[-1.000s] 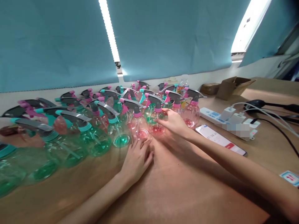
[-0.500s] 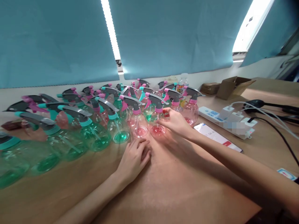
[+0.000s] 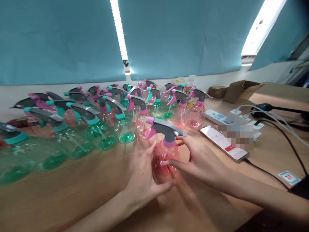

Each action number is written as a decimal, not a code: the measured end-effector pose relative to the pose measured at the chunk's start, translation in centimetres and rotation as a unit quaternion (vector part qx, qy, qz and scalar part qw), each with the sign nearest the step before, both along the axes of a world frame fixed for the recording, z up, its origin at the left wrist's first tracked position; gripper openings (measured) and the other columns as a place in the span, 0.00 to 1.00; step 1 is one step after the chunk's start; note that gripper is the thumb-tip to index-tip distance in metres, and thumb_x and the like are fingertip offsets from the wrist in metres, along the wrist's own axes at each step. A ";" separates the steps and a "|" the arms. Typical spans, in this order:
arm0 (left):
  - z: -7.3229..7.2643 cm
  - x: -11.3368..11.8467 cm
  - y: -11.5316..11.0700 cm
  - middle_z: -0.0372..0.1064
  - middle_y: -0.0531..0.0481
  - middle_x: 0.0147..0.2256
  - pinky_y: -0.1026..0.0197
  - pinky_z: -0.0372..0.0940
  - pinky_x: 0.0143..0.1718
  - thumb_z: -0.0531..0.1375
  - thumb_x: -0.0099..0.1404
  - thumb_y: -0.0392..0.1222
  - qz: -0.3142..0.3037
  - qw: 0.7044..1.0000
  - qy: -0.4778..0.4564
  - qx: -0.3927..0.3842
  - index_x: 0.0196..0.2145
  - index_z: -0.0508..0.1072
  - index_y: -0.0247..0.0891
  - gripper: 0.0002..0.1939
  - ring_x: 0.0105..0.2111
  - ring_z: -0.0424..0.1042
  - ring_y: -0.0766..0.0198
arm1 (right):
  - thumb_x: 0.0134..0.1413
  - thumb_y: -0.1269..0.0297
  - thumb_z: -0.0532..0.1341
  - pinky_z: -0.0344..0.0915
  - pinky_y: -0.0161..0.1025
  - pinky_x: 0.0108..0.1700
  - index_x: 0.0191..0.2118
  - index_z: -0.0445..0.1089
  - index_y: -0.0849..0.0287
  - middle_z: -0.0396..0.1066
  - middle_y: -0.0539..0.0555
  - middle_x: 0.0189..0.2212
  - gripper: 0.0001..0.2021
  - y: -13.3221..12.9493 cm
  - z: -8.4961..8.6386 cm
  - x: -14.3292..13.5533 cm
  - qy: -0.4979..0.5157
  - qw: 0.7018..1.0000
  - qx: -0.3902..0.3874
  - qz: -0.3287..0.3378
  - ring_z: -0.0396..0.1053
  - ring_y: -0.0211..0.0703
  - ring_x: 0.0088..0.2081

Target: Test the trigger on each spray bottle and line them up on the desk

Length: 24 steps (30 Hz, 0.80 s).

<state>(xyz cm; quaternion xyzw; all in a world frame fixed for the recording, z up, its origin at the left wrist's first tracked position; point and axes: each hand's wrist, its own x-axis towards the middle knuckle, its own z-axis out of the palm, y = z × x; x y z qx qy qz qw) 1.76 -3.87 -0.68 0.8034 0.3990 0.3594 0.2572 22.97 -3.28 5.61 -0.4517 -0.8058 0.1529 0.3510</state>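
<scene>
A pink spray bottle with a grey and pink trigger head stands in front of me, between my two hands. My left hand curves around its left side and lower front, thumb near the base. From the right, my right hand grips the clear pink body, with the thumb across the front and the fingers behind it. Behind lie a pink-collared spray bottle and a green spray bottle, both upright with a little liquid at the bottom.
Several more green spray bottles and pink ones crowd the left and back of the table. To the right are a phone on a cable, a white power strip and an open cardboard box.
The pink spray bottle has come out of the front row towards me in my right hand. My left hand has lifted from the table and moved to the bottle's left side.
</scene>
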 end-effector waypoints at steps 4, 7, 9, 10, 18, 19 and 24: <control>0.1 0.0 -0.8 0.58 0.37 0.61 0.36 0.64 0.54 0.67 0.59 0.49 0.039 0.999 -0.014 -0.021 0.67 0.42 0.47 0.48 0.59 0.62 0.39 | 0.50 0.45 0.66 0.69 0.43 0.36 0.53 0.67 0.52 0.75 0.54 0.42 0.26 -0.1 1.5 -0.9 -0.020 0.997 -0.015 0.073 0.73 0.50 0.40; 0.4 -0.1 -0.9 0.54 0.38 0.63 0.39 0.65 0.54 0.67 0.59 0.47 0.019 0.999 -0.037 -0.024 0.67 0.43 0.46 0.47 0.57 0.64 0.42 | 0.49 0.42 0.65 0.68 0.46 0.43 0.58 0.64 0.46 0.73 0.52 0.47 0.31 1.3 2.9 -1.2 -0.054 0.990 0.004 0.132 0.71 0.51 0.45; 0.6 -0.1 -0.8 0.51 0.38 0.65 0.41 0.63 0.56 0.68 0.59 0.47 -0.001 0.999 -0.038 -0.018 0.67 0.43 0.46 0.48 0.58 0.64 0.43 | 0.48 0.41 0.65 0.69 0.43 0.38 0.59 0.62 0.42 0.73 0.50 0.45 0.33 2.2 3.6 -1.6 -0.067 0.985 -0.004 0.158 0.72 0.49 0.42; 0.7 -0.1 -0.7 0.51 0.39 0.65 0.41 0.62 0.57 0.68 0.58 0.47 -0.008 0.999 -0.032 -0.016 0.67 0.44 0.46 0.48 0.59 0.63 0.43 | 0.48 0.41 0.65 0.69 0.41 0.35 0.59 0.63 0.43 0.73 0.49 0.42 0.33 2.6 3.9 -1.8 -0.068 0.984 -0.015 0.165 0.72 0.47 0.38; 1.1 -0.6 0.2 0.53 0.42 0.64 0.40 0.57 0.61 0.70 0.56 0.54 -0.024 0.999 -0.033 -0.005 0.66 0.47 0.48 0.49 0.62 0.55 0.41 | 0.56 0.51 0.63 0.67 0.35 0.27 0.45 0.72 0.45 0.73 0.46 0.31 0.12 2.8 5.0 -4.4 0.016 0.986 -0.080 0.148 0.71 0.39 0.29; 1.2 -0.8 0.3 0.55 0.42 0.63 0.40 0.56 0.61 0.70 0.56 0.54 -0.024 0.999 -0.030 -0.008 0.65 0.48 0.47 0.48 0.62 0.55 0.41 | 0.56 0.52 0.63 0.67 0.35 0.28 0.42 0.73 0.46 0.74 0.46 0.32 0.10 2.8 4.9 -4.6 0.028 0.985 -0.078 0.149 0.72 0.39 0.30; 1.0 -2.1 0.6 0.62 0.40 0.59 0.36 0.59 0.56 0.67 0.60 0.55 -0.003 0.998 0.066 -0.003 0.65 0.53 0.45 0.41 0.58 0.61 0.38 | 0.57 0.51 0.61 0.64 0.37 0.24 0.42 0.74 0.43 0.74 0.45 0.28 0.10 4.2 3.9 -4.3 0.026 0.993 -0.061 0.102 0.71 0.41 0.25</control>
